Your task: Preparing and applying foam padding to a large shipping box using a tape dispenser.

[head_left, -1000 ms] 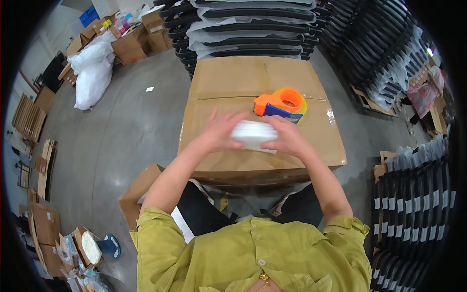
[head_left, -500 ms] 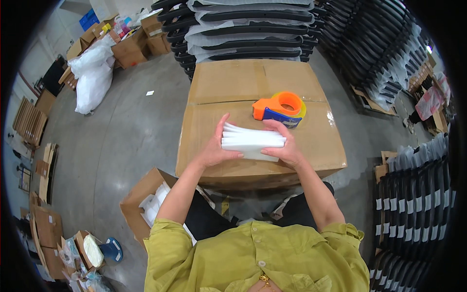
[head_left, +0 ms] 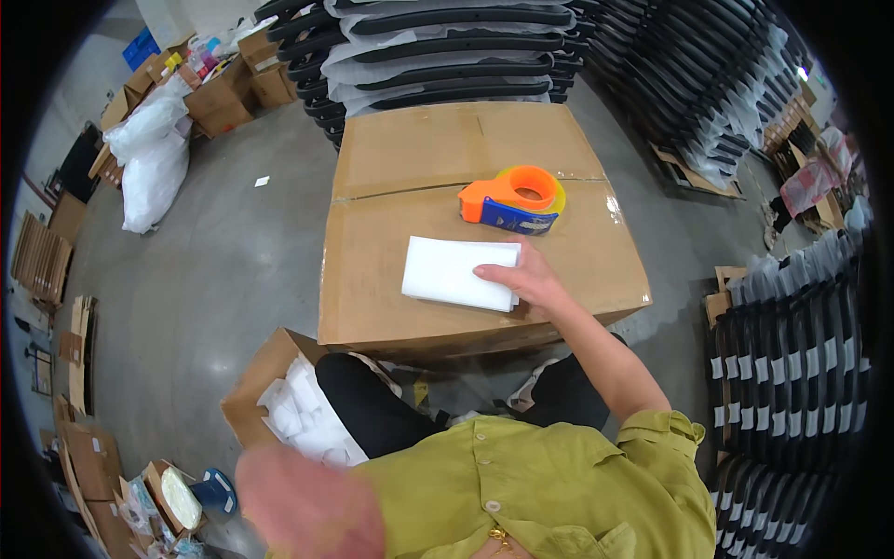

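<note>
1. Fingers (head_left: 493,272) of the right hand (head_left: 537,279) are clamped on the right end of a stack of white sheets (head_left: 454,272). Its thumb lies on top, and most of the other fingers are hidden.
2. White and flat, the stack is at the top of a big brown box (head_left: 386,214), closer to the near edge than to the far edge. I cannot tell if all of it touches the box. Some sheets poke out a bit at the right end.
3. Down low on the left side, the left hand (head_left: 312,508) is just a pink blur in front of the green shirt (head_left: 447,484). I cannot tell if its fingers are apart or together.
4. Behind the stack, nearer the right edge of the big box than the left edge, sits an orange and blue tape cutter (head_left: 484,207) with yellow tape. It is apart from the stack and the right hand.
5. Past the near left corner of the big box, an open box (head_left: 250,396) has white pieces (head_left: 303,407) in it.
6. Past the far edge, black frames (head_left: 466,73) are piled up with white wrap between them.
</note>
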Tool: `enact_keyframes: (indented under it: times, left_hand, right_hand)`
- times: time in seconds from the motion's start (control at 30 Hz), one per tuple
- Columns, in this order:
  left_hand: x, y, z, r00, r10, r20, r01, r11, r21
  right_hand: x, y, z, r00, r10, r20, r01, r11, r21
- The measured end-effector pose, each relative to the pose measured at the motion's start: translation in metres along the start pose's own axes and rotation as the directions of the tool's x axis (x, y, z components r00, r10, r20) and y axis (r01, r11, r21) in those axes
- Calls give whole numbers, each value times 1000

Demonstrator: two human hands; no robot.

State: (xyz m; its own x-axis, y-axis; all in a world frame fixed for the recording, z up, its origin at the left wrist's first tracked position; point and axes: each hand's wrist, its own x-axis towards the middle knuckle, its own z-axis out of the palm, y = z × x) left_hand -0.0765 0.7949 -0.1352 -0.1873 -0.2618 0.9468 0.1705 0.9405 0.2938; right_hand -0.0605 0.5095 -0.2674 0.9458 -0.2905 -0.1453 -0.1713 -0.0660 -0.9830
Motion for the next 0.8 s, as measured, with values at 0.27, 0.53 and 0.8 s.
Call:
enact_keyframes:
  times: [0.27,0.53,0.8]
  left_hand:
    - [33,36,27,788,-475,391,417,880,228]
    - [25,39,37,855,-464,231,394,871,292]
    - [25,39,39,887,-344,310,242,915,323]
  right_hand:
    - [-17,-33,-19,990,-72,-121,-77,443,-893]
    - [-66,-47,-49,906,-424,-13,246,552,-797]
    - [-92,-34,-69,950,-305,-74,148,642,-752]
